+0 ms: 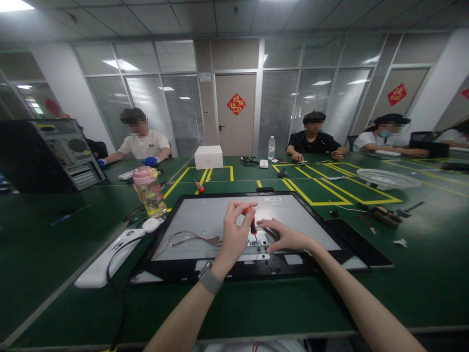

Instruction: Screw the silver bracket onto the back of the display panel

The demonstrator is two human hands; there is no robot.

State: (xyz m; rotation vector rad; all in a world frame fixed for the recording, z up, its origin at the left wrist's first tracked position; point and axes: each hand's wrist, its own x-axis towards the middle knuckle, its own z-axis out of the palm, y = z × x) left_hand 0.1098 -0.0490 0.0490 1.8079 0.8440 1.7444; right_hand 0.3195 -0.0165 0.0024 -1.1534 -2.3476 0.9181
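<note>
My left hand (236, 232) is closed around the handle of an orange and black screwdriver (253, 226). The screwdriver stands nearly upright, its tip down at a small metal bracket or board (261, 239) near the lower middle of an opened flat display panel (205, 210). My right hand (287, 235) rests just right of the screwdriver, thumb and fingers apart around the bracket area. Whether its fingertips press on a part is too small to tell. The panel lies flat, grey inside a black frame, and a bundle of thin wires (194, 236) crosses its left part.
Left of the panel are a white power strip (110, 256), a pink-lidded bottle (149, 193) and a computer case (51, 151). A black slab (357, 242) lies at the right. Beyond are a white box (208, 157), a white ring-shaped part (388, 178) and several seated people.
</note>
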